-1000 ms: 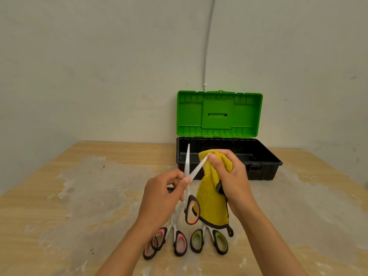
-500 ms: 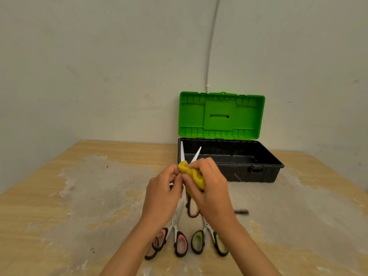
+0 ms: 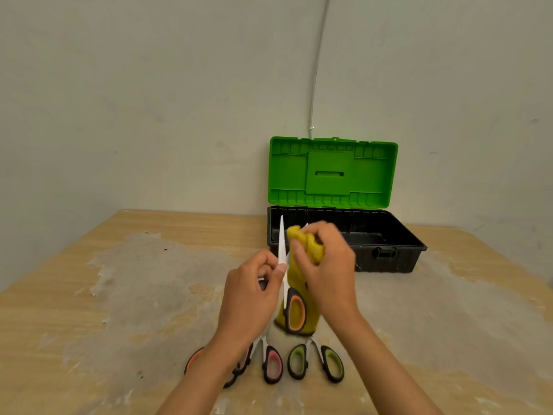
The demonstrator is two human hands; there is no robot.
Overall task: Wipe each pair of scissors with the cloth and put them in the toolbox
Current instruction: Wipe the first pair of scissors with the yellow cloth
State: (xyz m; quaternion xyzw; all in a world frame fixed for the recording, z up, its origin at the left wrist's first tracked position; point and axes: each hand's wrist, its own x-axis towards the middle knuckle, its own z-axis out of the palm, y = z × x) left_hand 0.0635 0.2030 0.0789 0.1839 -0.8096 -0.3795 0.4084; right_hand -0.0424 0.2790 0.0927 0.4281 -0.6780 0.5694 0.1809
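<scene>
Behind our hands the toolbox (image 3: 344,238) looks empty — our left hand (image 3: 250,298) pinches scissors (image 3: 282,259), our right hand (image 3: 324,271) squeezes the cloth (image 3: 302,274); three pairs (image 3: 287,360) wait.

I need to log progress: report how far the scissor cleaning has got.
Done: nothing visible inside the open toolbox. In hand: the left hand holds the orange-handled scissors, blades apart, while the right hand rubs one blade with the yellow cloth. Left: the pink-handled scissors, green-handled scissors and another partly hidden pair on the table.
</scene>
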